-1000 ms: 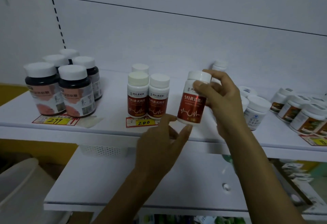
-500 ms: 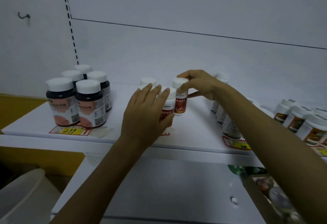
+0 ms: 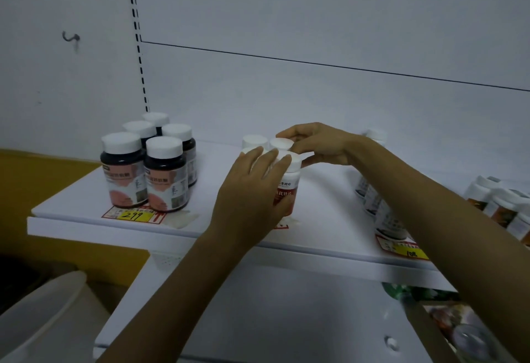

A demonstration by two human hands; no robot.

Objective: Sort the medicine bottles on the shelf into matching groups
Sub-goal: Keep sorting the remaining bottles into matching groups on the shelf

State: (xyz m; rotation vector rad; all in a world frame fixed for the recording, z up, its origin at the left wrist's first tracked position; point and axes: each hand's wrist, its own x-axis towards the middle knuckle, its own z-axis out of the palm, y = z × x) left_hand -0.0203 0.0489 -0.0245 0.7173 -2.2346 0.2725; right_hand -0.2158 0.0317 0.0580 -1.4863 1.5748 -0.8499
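Note:
Several white bottles with red labels stand grouped mid-shelf. My left hand (image 3: 252, 193) cups the front pair from the near side, fingers over their caps and thumb against the front right red-label bottle (image 3: 289, 190). My right hand (image 3: 315, 144) reaches in from the right and pinches the cap of the rear right red-label bottle (image 3: 282, 143), which stands beside another rear cap (image 3: 253, 139). Their bodies are mostly hidden behind my left hand.
Several dark bottles (image 3: 165, 176) with white caps stand at the left of the white shelf (image 3: 86, 220), above a yellow 299 price tag (image 3: 132, 215). White bottles (image 3: 372, 199) sit behind my right forearm; orange-label bottles (image 3: 500, 205) fill the far right. A lower shelf (image 3: 286, 319) juts out below.
My right hand carried the red-label bottle back from in front of the shelf and set it into the rear row. My left hand rose and closed around the front bottles.

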